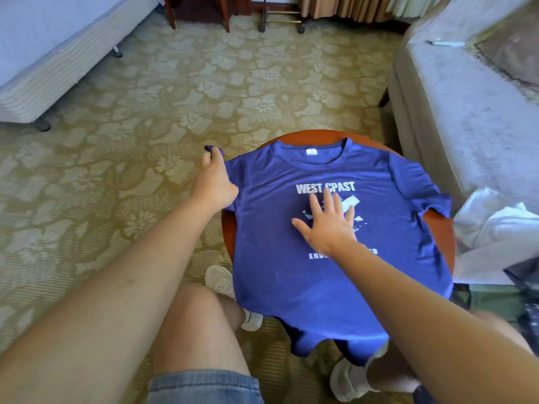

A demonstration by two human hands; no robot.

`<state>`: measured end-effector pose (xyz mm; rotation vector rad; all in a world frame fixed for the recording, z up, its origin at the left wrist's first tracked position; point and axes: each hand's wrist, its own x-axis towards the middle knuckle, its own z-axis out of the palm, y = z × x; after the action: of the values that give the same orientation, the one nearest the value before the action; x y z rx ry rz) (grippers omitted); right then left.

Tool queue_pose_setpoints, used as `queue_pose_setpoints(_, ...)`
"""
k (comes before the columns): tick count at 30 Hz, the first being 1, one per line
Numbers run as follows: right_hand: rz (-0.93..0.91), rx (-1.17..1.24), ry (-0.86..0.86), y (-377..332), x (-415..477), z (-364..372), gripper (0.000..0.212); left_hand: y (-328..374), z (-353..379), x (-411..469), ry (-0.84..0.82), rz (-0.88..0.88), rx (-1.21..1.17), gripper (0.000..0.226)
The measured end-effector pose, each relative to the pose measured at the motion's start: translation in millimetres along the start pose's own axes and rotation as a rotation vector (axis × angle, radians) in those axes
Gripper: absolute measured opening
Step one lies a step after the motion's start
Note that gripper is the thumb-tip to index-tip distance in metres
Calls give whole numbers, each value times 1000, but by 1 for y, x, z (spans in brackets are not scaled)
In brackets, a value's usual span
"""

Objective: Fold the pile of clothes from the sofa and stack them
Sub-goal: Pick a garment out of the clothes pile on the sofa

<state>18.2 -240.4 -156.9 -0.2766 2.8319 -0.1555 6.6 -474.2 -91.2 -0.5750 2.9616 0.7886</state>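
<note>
1. Location: the T-shirt lies print-side up on the round surface. It covers most of the top, and its hem hangs over the near edge.
2. Orientation: the collar points away from the person and the hem toward them. The long axis runs near to far, and the sleeves reach out to either side.
3. Left hand: its fingers pinch the left sleeve, held out past the rim.
4. Right hand: its fingers are spread and lie flat on the chest print, pinning the cloth.
5. Step in hand: we judge this to be laying out and smoothing, with no fold made yet.
6. Next move: we expect the pinched sleeve and side to come over toward the middle. That calls for the flat hand to anchor the cloth so it does not slide.
7. Remaining: a white pile waits on the sofa.
</note>
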Motion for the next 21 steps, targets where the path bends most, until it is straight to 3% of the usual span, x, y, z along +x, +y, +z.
queue_pose_setpoints(4, 53, -24, 29, 48, -20, -3, 76, 47, 19, -17, -109, 211, -9, 95)
queue_pose_setpoints(6, 67, -32, 8, 65, -26, 0, 76, 63, 34, -31, -22, 300, 2, 91)
queue_pose_setpoints(8, 88, -14, -18, 75, -30, 7, 76, 69, 54, -43, 10, 270, 62, 84)
queue_pose_setpoints(11, 92, 29, 22, 76, -32, 21, 75, 54, 90, -53, -243, 119, 229, 84)
queue_pose_setpoints(13, 87, 35, 62, 69, -33, 26, 74, 36, 108, -54, -318, 60, 325, 85)
queue_pose_setpoints(21, 99, 83, 96, 32, -34, 28, 75, -4, 98, -35, -268, 149, 460, 85)
